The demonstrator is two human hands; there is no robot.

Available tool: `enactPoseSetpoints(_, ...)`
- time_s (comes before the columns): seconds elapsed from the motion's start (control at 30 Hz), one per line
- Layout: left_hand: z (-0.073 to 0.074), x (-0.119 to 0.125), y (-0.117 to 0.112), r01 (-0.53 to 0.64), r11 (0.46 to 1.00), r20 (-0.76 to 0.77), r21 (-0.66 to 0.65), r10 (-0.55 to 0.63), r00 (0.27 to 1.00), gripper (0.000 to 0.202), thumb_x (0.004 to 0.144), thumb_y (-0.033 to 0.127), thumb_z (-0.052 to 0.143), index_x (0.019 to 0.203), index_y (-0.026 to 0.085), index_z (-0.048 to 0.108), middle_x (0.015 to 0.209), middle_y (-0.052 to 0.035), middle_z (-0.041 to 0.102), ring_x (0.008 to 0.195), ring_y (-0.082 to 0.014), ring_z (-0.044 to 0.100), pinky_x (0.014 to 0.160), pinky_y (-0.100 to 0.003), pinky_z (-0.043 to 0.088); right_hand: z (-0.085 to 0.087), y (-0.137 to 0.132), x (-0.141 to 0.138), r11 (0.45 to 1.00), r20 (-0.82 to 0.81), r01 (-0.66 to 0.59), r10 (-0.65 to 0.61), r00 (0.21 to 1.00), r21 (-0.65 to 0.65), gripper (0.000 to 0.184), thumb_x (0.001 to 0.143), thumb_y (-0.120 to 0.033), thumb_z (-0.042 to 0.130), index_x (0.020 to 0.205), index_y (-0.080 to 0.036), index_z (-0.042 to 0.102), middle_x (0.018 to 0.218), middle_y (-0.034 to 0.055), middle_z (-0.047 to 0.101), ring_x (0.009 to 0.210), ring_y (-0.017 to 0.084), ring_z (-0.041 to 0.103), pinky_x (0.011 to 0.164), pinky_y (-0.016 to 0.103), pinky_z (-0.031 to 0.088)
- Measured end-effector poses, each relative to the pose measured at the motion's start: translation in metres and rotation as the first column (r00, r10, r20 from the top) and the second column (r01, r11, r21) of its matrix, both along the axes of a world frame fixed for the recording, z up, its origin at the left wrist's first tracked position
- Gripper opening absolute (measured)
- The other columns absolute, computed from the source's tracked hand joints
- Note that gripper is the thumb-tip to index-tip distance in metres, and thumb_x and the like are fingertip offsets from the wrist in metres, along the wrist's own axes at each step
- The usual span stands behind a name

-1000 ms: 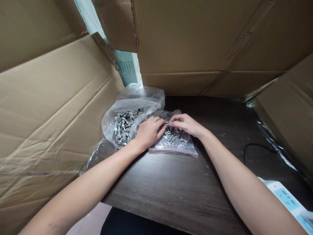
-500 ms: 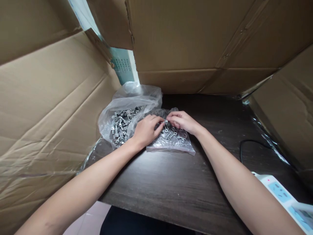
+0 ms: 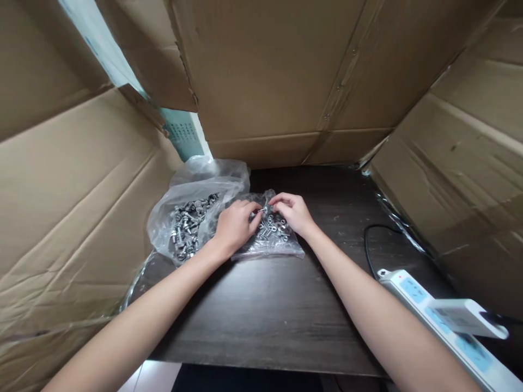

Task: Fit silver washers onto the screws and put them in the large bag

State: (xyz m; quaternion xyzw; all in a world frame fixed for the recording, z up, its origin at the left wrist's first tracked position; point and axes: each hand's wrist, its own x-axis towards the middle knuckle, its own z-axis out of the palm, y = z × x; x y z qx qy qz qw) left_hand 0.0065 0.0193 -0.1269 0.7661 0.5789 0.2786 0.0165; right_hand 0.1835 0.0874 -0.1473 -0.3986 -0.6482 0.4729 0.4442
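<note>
My left hand (image 3: 233,227) is closed, pinching a small metal bolt (image 3: 262,210) between thumb and forefinger above the clear flat plastic bag. My right hand (image 3: 297,214) is curled at the bolt's other end, thumb and forefinger close together; anything between them is too small to make out. Below my hands, loose nuts and bolts (image 3: 273,229) lie on the flat plastic bag (image 3: 267,251). To the left, an opened clear bag (image 3: 158,222) holds a heap of metal bolts (image 3: 188,222), partly behind my left hand.
Cardboard walls (image 3: 269,81) enclose the dark wooden table (image 3: 253,310) at the back and both sides. A white power strip (image 3: 443,332) with a plugged-in white adapter (image 3: 461,316) lies at the right. Beside it curves a black cable (image 3: 366,245).
The view has shifted right, showing more of the power strip. Both hands stay together over the flat bag; the right thumb and forefinger look slightly more parted.
</note>
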Motion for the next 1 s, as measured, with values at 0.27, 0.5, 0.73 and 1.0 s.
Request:
enactPoseSetpoints(0.27, -0.010, 0.009, 0.014, 0.053, 0.998, 0.156, -0.030, -0.047, 0.987, 0.013, 0.096, 0.022, 0.061, 0.104, 0.018, 0.071, 0.096, -0.0058, 0.071, 0.093, -0.0234, 0.066, 0.081, -0.034, 0.051, -0.001, -0.008, -0.004, 0.971, 0.176, 0.077, -0.118, 0.977, 0.226, 0.020, 0.075, -0.027, 0.058, 0.083, -0.016, 0.072, 0.068, 0.0025, 0.065, 0.057, 0.014, 0.054, 0.055, 0.026, 0.041)
enactPoseSetpoints(0.5, -0.022, 0.005, 0.017, 0.071, 0.997, 0.204, -0.004, -0.069, 0.977, 0.014, 0.098, 0.022, 0.058, 0.106, 0.018, 0.068, 0.095, -0.0060, 0.070, 0.089, -0.0220, 0.065, 0.079, -0.034, 0.051, -0.004, -0.001, -0.003, 0.991, 0.158, -0.010, -0.012, 0.987, 0.137, 0.019, 0.078, -0.030, 0.061, 0.087, -0.017, 0.071, 0.073, 0.0042, 0.067, 0.062, 0.016, 0.057, 0.059, 0.028, 0.045)
enactPoseSetpoints(0.73, -0.023, 0.005, 0.017, 0.055, 0.998, 0.258, 0.023, -0.059, 0.964, 0.010, 0.097, 0.020, 0.060, 0.104, 0.018, 0.067, 0.097, -0.0050, 0.071, 0.088, -0.0204, 0.066, 0.079, -0.033, 0.051, -0.008, 0.003, 0.000, 0.996, 0.113, -0.046, 0.037, 0.993, 0.072, 0.024, 0.078, -0.035, 0.067, 0.091, -0.017, 0.072, 0.077, 0.0065, 0.069, 0.067, 0.018, 0.059, 0.061, 0.030, 0.045)
enactPoseSetpoints(1.0, -0.022, 0.005, 0.016, 0.069, 0.997, 0.311, 0.043, -0.079, 0.947, 0.009, 0.097, 0.018, 0.060, 0.104, 0.019, 0.066, 0.098, -0.0032, 0.071, 0.084, -0.0173, 0.066, 0.076, -0.030, 0.050, -0.004, -0.001, -0.001, 0.992, 0.179, -0.061, 0.041, 0.983, 0.109, 0.025, 0.085, -0.041, 0.061, 0.083, -0.017, 0.067, 0.069, 0.0030, 0.061, 0.065, 0.017, 0.055, 0.062, 0.029, 0.042)
